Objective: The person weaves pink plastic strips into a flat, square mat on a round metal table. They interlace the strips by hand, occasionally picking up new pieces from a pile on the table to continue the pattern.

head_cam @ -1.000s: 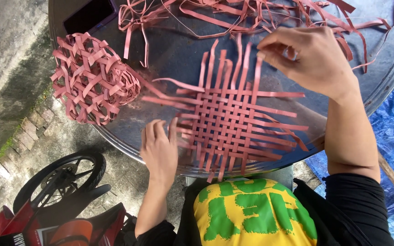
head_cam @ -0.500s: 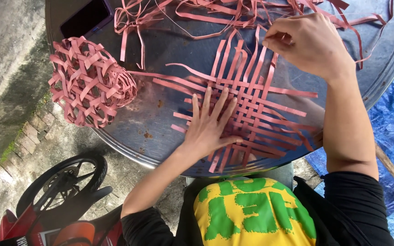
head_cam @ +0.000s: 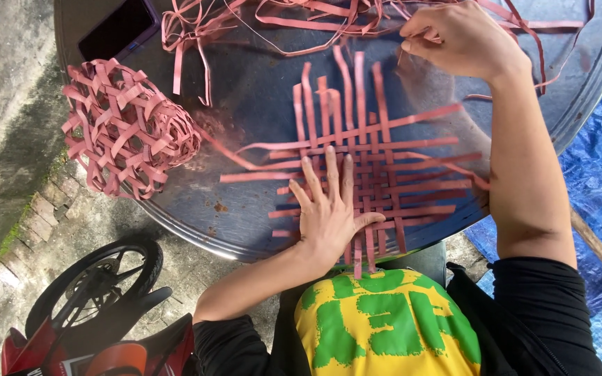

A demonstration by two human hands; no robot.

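Woven mat (head_cam: 377, 174) of pink strips lies flat on round metal table (head_cam: 259, 132), near its front edge.
L hand (head_cam: 329, 209): fingers spread flat, pressing mat, grasping nothing.
R hand (head_cam: 458, 38): fingertips pinched on loose strip (head_cam: 402, 56) at far side.
Judgement: keep L palm firm so weave doesn't shift; feed strip straight, alternating over/under.

Loose strips (head_cam: 357, 17) and phone (head_cam: 116, 28) cropped at top edge; motorbike (head_cam: 99, 313) partly out of frame.

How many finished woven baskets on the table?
1. The pink woven basket lies on its side at the round metal table's left edge, apart from the flat woven mat under the left hand. None seems hidden.
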